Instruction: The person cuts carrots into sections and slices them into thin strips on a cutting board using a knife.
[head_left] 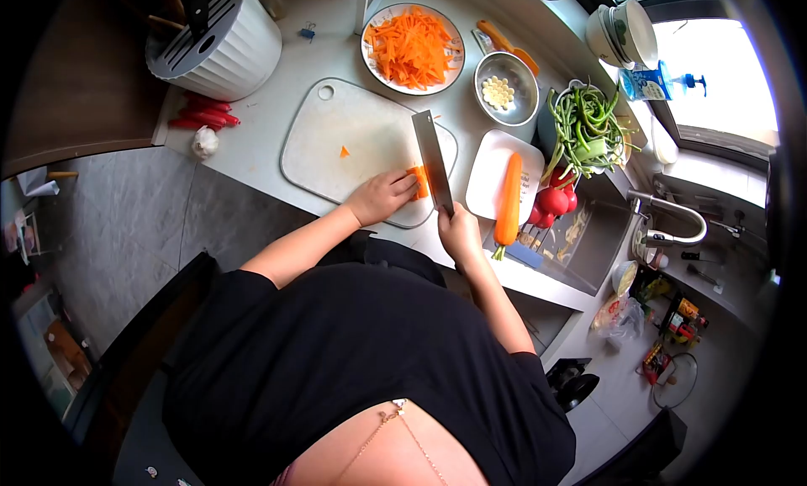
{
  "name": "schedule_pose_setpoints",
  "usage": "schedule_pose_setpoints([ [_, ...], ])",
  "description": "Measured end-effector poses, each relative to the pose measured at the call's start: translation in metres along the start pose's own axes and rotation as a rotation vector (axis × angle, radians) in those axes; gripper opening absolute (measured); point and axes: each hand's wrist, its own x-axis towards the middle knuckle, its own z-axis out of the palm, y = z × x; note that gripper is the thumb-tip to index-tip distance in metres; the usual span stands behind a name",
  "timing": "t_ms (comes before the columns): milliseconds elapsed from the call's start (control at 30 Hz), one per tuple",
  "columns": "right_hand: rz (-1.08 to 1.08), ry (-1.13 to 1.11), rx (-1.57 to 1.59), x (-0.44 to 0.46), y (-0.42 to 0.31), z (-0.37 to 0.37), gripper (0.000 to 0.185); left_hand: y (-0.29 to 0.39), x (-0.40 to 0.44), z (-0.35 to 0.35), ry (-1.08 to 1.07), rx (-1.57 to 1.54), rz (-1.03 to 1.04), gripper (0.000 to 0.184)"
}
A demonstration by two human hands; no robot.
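Head view: your left hand (pixel 380 198) is clamped on the carrot piece (pixel 420 183), its curled fingers against the side facing away from the cleaver (pixel 431 154). Your right hand (pixel 460 232) is closed around the cleaver's handle. The carrot piece lies on the cutting board (pixel 324 137), between your left fingertips and the blade; contact between blade and carrot piece cannot be confirmed. The carrot piece is short, bright orange and partly covered by your fingers; its cut faces are too small to inspect. A small orange scrap (pixel 345 151) lies apart on the board. To the right, the white tray (pixel 481 171) bears a long whole carrot (pixel 509 200).
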Motion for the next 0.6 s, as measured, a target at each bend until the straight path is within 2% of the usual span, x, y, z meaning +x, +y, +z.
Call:
schedule_pose_setpoints([
  [333,0.046,-0.107,-0.089,0.003,-0.006,0.007,0.023,-0.002,0.0,0.001,-0.054,0.065,0.028,0.031],
  [533,-0.026,-0.061,-0.09,0.029,-0.012,0.016,0.024,0.003,0.005,-0.002,0.006,0.011,-0.014,0.03],
  [600,-0.043,-0.024,-0.095,0.027,-0.01,0.011,0.025,0.003,0.004,-0.006,-0.003,0.054,0.035,0.03],
])
